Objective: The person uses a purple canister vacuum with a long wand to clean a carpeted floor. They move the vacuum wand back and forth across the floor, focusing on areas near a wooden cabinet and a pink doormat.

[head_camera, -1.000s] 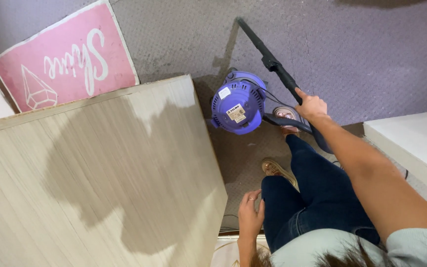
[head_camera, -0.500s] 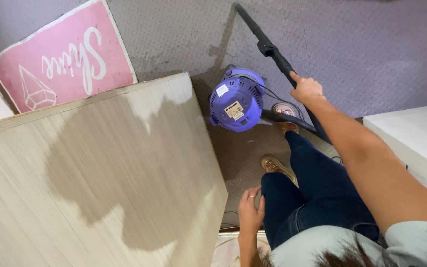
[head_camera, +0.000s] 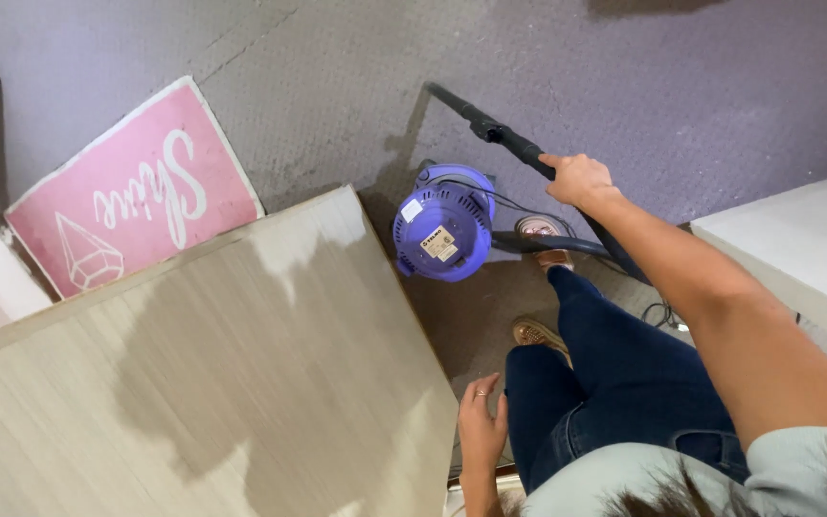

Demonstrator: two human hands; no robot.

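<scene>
Black vacuum wand (head_camera: 490,127) runs diagonally over the grey-purple carpet (head_camera: 701,86), far end up-left, near end under the right hand (head_camera: 578,178); right hand's fingers wrapped tight round the wand at its lower part, arm stretched out from bottom right; purple canister vacuum (head_camera: 444,222) sits on the carpet just left of that hand, round body with a pale label on top, thin cord looping off its right side; dark hose (head_camera: 552,245) leaves the canister low right and passes under the forearm (its far end is hidden there); left hand (head_camera: 480,428) hangs low beside the left thigh, fingers loosely curled and slightly apart, holding nothing, a ring on one finger; legs in dark blue jeans (head_camera: 614,373), one gold-toned shoe (head_camera: 538,334) planted on the carpet below the canister, the other shoe mostly covered by hose and leg; big pale wood-grain board (head_camera: 193,383) fills lower left, its corner near the canister, a dark shadow across it; pink sign (head_camera: 131,196) with white script and a diamond outline lies on the floor above the board; white furniture edge (head_camera: 796,230) at right, near the right arm.
</scene>
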